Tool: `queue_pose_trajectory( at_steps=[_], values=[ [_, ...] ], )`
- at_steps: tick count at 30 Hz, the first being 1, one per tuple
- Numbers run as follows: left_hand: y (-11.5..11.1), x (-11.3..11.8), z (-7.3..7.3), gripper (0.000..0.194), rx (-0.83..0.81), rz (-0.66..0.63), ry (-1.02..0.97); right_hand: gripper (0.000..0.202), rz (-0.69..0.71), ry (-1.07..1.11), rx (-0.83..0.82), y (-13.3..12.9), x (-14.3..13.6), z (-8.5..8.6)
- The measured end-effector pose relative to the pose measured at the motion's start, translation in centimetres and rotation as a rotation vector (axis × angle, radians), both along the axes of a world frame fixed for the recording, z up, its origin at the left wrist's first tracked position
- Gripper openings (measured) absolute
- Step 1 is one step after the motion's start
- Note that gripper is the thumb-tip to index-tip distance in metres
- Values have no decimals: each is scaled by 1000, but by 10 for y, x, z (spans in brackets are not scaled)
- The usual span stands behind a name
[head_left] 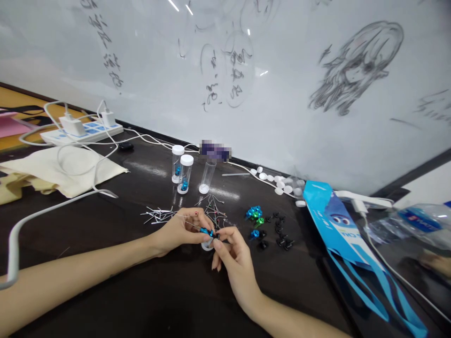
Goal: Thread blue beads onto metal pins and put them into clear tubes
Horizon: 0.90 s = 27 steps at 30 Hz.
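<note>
My left hand pinches a small blue metallic piece, and a thin wire sticks out by its fingers. Against the blue piece's right end, my right hand pinches a small black piece. The two pieces meet between my fingertips; whether they are joined I cannot tell. Just under them a clear, round-rimmed object is partly hidden by the fingers. Silvery straight pins lie left of my left hand, and bent wires lie behind both hands.
Two white-capped tubes with blue pieces and another clear tube stand behind. To the right are blue and green pieces, black pieces, white caps and a blue bag. A white cable arches at left.
</note>
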<state>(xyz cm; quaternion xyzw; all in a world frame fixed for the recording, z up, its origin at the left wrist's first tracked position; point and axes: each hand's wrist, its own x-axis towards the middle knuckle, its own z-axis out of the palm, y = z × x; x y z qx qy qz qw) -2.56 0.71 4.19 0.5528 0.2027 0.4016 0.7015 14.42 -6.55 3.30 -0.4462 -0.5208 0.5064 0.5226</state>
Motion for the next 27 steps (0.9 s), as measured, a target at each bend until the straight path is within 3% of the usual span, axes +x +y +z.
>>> queue_pose_trajectory(
  at_steps=[27],
  values=[
    [0,0,0,17,5,5,4,18,-4,10,7,-1,-1,1]
  ],
)
